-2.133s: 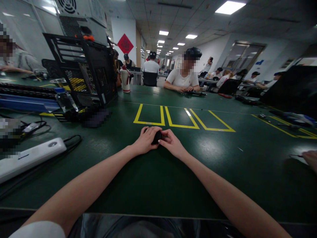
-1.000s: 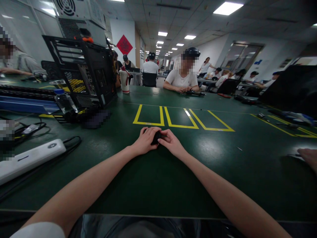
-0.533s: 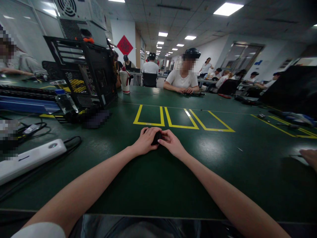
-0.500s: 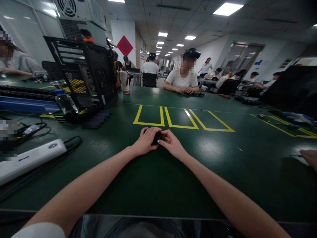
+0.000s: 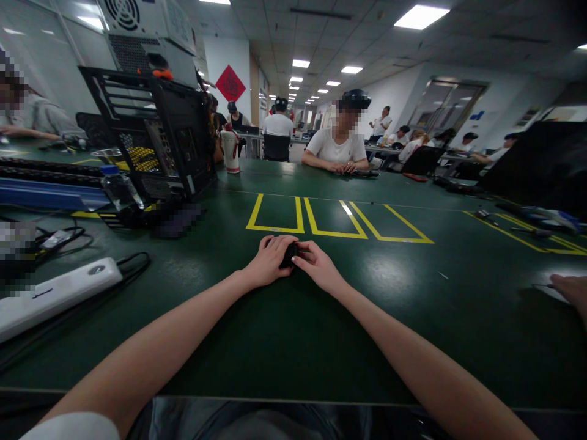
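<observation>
On my remote feed, almost nothing had changed over the last couple of seconds: both hands kept their places at the centre of the frame, and only in the upper right had a standing person (image 5: 380, 124) altered the pose of their arms. I took that stillness to mean a steady hold with small finger work, with nothing being carried across the desk (image 5: 293, 342).

The left hand (image 5: 269, 264) arched over a small black object (image 5: 289, 254), its fingers draped across the top, while the right hand (image 5: 318, 264) gripped the right end between thumb and fingertips. The object sat at the frame's centre, just below the yellow tape outlines (image 5: 339, 234). I made out a dark, rounded form; the rest was hidden under the fingers, so I could not tell its full shape.

The desk was smooth dark green, with glossy patches of reflected light. At the lower left lay a long white case (image 5: 64, 297) with rounded edges; above it, at the upper left, stood an angular, slotted black frame (image 5: 181, 131).
</observation>
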A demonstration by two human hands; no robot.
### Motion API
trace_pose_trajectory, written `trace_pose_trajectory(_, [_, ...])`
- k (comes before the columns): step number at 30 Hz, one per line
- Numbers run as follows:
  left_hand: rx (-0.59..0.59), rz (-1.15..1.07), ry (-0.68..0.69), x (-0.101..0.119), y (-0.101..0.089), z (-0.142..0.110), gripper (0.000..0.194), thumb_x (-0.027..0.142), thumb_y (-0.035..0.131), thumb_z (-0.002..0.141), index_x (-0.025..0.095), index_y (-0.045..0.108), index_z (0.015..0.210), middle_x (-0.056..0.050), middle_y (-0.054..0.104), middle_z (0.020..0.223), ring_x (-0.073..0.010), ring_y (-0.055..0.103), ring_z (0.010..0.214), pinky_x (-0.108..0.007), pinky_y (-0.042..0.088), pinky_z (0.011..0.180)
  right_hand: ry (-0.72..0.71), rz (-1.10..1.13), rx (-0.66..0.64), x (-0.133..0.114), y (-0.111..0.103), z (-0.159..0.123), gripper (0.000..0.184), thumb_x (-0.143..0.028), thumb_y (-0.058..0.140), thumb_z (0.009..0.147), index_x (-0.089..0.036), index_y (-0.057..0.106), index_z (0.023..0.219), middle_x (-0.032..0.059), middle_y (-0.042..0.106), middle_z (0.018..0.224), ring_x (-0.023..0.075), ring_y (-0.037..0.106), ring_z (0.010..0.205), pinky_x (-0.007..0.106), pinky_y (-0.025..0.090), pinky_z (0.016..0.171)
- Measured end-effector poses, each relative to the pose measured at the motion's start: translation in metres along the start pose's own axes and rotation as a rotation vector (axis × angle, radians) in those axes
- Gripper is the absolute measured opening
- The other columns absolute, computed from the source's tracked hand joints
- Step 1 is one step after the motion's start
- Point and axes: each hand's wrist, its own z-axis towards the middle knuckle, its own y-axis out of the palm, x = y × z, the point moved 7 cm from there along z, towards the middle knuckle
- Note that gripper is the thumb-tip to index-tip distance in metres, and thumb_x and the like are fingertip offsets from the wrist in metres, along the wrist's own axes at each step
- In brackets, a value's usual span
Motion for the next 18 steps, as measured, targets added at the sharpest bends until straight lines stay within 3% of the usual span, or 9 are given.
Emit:
trace_pose_trajectory(7, [0.007,0.006,0.006,0.0005,0.0008,0.0004,0.057,0.021,0.056,0.069,0.022,0.028,0.118,-0.007,0.044,0.117,-0.0229,0.039,0.112,-0.043,0.021,0.097,-0.064,0.052,0.052,-0.0029,-0.0017,0.0008,0.020,-0.028,0.056,0.072,-0.022,0.049,0.091,-0.0003,0.055,0.093,0.0141,0.056,0.092,0.031,0.045,0.084])
trace_pose_trajectory(14, [0.004,0.000,0.003,-0.0010,0.0011,0.0006,0.057,0.022,0.056,0.068,0.022,0.028,0.118,-0.007,0.045,0.116,-0.0233,0.040,0.111,-0.044,0.020,0.098,0.007,0.015,0.034,0.0045,-0.0040,0.0038,0.033,-0.027,0.057,0.072,-0.021,0.048,0.103,0.0055,0.053,0.108,0.0172,0.053,0.100,0.036,0.042,0.089])
trace_pose_trajectory(18, [-0.004,0.001,0.003,-0.0007,0.0009,0.0004,0.058,0.021,0.056,0.068,0.022,0.027,0.119,-0.007,0.045,0.116,-0.0232,0.039,0.112,-0.044,0.020,0.098,-0.019,0.038,-0.015,0.0000,-0.0005,0.0009,0.032,-0.024,0.059,0.071,-0.022,0.047,0.100,0.0034,0.053,0.105,0.0170,0.054,0.099,0.035,0.044,0.087])
